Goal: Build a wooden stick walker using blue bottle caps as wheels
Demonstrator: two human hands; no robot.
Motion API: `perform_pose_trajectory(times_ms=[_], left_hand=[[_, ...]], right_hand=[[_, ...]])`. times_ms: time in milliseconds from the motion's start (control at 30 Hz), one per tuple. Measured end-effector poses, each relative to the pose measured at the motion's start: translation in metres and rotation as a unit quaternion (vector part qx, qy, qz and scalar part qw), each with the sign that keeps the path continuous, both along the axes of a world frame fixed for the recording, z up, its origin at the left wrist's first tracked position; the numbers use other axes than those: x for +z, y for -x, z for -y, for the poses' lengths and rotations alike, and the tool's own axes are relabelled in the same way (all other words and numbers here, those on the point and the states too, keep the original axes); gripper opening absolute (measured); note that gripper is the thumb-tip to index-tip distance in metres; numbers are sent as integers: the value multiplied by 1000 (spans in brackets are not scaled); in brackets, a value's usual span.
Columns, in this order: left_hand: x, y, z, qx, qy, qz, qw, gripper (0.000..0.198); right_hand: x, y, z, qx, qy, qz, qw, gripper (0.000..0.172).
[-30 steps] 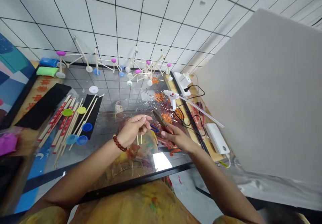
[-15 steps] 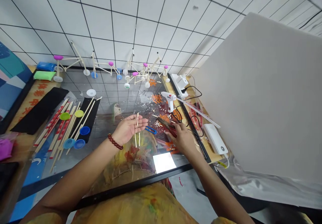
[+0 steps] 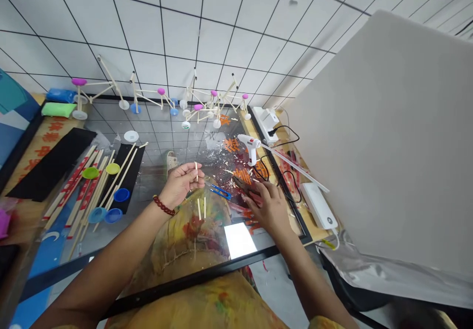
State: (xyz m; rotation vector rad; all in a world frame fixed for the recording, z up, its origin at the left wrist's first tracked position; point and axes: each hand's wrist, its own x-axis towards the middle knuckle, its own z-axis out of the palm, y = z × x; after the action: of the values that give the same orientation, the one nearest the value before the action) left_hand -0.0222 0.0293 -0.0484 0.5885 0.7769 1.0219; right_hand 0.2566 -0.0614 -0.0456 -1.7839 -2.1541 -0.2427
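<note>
My left hand (image 3: 181, 182) pinches a short wooden stick (image 3: 196, 170) upright between thumb and fingers, above the glass tabletop. Two more short cut sticks (image 3: 202, 208) lie side by side just below it. A blue utility knife (image 3: 220, 192) rests to the right of that hand. My right hand (image 3: 271, 208) is on the red handles of a pair of pliers (image 3: 244, 185), fingers curved over them; its grip is partly hidden. The pliers lie on the table, jaws pointing up and left among pale scraps.
A white glue gun (image 3: 250, 147) stands beyond the pliers, its cord running right by a power strip (image 3: 264, 124). Stick frames with pink blobs (image 3: 198, 107) line the wall. Chopsticks (image 3: 88, 186) and coloured bottle caps (image 3: 121, 194) lie left. A white panel (image 3: 384, 147) rises right.
My left hand has closed from a flatter, open palm into a pinch on the short stick and shifted slightly left. The right hand stays at the pliers, nearly unmoved.
</note>
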Motion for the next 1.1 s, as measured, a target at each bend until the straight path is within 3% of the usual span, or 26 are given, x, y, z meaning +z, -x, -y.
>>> perform_pose_trajectory(times_ms=[67, 133, 267, 400, 500, 567, 767, 933, 1100], left_hand=[[-1, -1, 1, -11, -10, -10, 1000, 43], [-1, -1, 3, -22, -21, -24, 999, 44], [0, -2, 6, -39, -22, -47, 998, 43], [6, -1, 6, -50, -11, -48, 998, 43], [7, -1, 6, -57, -11, -43, 997, 40], [6, -1, 6, -59, -17, -45, 997, 38], [0, -5, 10, -52, -56, -97, 992, 38], [-3, -7, 13, -33, -106, -161, 981, 33], [-2, -8, 14, -55, -133, -196, 970, 21]], right_hand=[[9, 24, -7, 50, -4, -11, 999, 36], [13, 49, -18, 100, 44, 0, 994, 33], [6, 76, -40, 133, 127, 54, 981, 17], [-2, 73, -50, 79, 126, 47, 988, 15], [2, 71, -52, -3, 132, -29, 991, 22], [8, 73, -52, -18, 126, -80, 989, 29], [20, 79, -53, 73, 131, -130, 980, 45], [16, 78, -52, 82, 134, -97, 983, 44], [12, 82, -52, 98, 115, -101, 983, 37]])
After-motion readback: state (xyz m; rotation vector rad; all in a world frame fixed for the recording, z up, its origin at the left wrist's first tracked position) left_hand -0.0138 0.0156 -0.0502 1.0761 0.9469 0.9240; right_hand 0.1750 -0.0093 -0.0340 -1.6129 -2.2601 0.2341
